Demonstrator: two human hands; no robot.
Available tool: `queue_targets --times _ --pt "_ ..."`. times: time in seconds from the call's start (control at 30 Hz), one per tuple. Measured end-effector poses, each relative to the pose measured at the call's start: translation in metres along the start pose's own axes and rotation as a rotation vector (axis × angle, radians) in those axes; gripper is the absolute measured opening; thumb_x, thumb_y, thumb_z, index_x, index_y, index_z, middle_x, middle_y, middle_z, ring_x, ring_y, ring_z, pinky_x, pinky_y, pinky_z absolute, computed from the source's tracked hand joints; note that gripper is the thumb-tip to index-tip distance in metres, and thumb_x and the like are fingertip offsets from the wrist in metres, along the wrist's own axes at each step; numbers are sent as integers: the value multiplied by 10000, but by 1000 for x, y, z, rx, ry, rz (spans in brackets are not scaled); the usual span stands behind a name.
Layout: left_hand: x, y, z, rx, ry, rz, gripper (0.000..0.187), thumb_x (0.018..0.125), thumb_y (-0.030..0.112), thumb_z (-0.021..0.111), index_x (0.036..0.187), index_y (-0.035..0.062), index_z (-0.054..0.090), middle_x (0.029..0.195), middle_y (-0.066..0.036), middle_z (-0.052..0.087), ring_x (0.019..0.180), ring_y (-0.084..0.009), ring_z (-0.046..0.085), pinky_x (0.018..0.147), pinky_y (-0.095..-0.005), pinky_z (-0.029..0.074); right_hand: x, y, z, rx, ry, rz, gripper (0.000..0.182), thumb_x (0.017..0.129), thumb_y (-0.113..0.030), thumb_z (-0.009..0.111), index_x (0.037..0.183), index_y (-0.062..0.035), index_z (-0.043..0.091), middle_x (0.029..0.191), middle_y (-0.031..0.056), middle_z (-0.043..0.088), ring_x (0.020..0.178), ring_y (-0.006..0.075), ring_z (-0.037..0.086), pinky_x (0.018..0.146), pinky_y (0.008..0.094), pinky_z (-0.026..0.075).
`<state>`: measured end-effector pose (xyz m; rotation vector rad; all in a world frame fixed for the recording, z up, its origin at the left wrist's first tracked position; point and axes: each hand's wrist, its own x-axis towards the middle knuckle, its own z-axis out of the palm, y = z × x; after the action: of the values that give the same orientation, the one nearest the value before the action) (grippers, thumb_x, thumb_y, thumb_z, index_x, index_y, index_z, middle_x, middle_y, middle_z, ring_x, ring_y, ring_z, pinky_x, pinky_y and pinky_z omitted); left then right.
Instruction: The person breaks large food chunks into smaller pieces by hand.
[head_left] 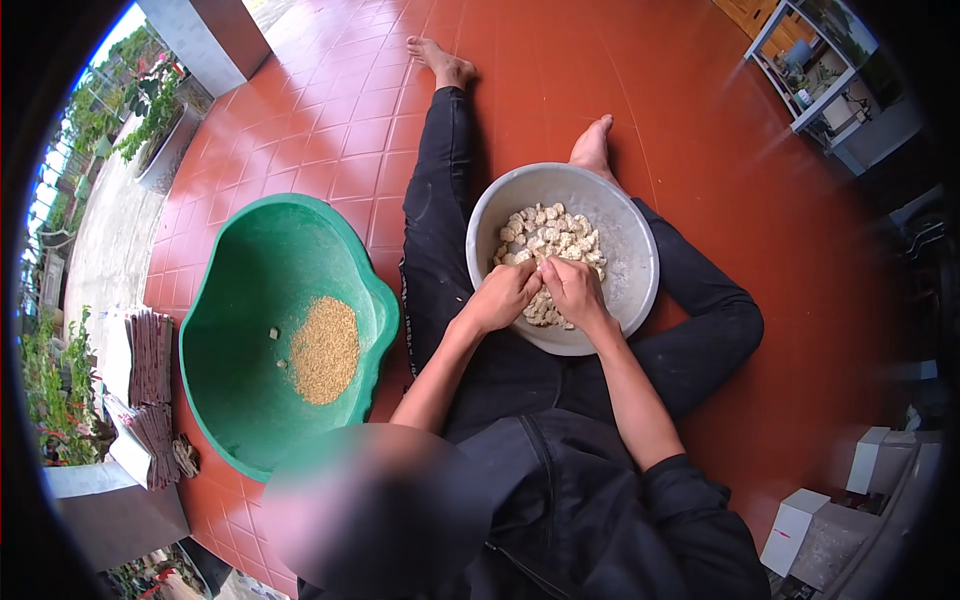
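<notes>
A round grey metal basin [640, 255] sits between my outstretched legs, with many pale, lumpy, whitish-beige chunks [560, 225] heaped inside. My left hand [505, 295] and my right hand [575, 288] meet above the heap, fingers bent and thumbs close together. Both are closed in a pinch; whatever lies between the fingertips is mostly hidden, though a pale bit seems to show there. On my left stands a big green plastic tub [225, 330] with a wavy rim. Golden-brown grain or small crumbs [325, 350] form a pile in it, beside a couple of stray pale pieces [274, 333].
Red tiles [340, 150] cover the floor. Stacked folded paper or cardboard [150, 360] lies beyond the tub at far left. A pillar [205, 45] and potted plants [155, 110] stand at upper left, a metal-framed glass cabinet [815, 70] at upper right, white boxes [800, 530] at lower right.
</notes>
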<state>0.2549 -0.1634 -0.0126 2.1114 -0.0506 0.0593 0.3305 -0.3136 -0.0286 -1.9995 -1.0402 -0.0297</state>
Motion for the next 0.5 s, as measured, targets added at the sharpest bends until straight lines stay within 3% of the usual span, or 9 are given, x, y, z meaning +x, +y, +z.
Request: queue_targets --times 0.27,0.3,0.33,0.4,0.43,0.5 --pt "3 -15 17 39 56 -105 303 950 213 482 907 -76 563 800 -307 584 815 -486 569 696 -489 448 -5 4 12 -61 37 27 292 955 -195 471 756 -3 566 643 203 579 641 391 603 559 456 452" --pt "2 -13 16 42 107 -31 308 964 220 480 897 -72 550 713 -265 574 687 -431 576 641 -456 443 -4 1 11 -52 33 57 292 955 -194 470 763 0 571 643 203 580 640 388 605 559 452 452" --pt "1 -12 14 39 115 -33 308 964 220 480 897 -72 550 713 -265 574 687 -431 576 641 -456 443 -3 -1 10 -44 29 88 291 956 -192 468 770 4 576 643 203 580 640 385 608 559 449 453" --pt "1 -6 6 -197 5 -29 330 992 241 462 873 -61 520 616 -164 509 560 -275 498 573 -399 416 -1 -5 12 81 86 92 320 973 -202 450 768 14 565 607 191 547 580 349 587 531 437 418" --pt "2 -4 3 -266 -30 -28 337 1013 249 438 845 -40 484 598 -67 422 561 -149 391 534 -345 375 0 -4 13 145 123 135 339 983 -212 436 769 20 561 596 183 537 552 326 568 518 430 397" --pt "1 0 1 -288 -38 -17 334 1015 245 435 837 -34 478 600 -60 422 561 -143 392 535 -341 373 0 -5 14 248 199 172 390 1005 -235 404 763 34 550 579 171 516 495 274 504 491 408 352"
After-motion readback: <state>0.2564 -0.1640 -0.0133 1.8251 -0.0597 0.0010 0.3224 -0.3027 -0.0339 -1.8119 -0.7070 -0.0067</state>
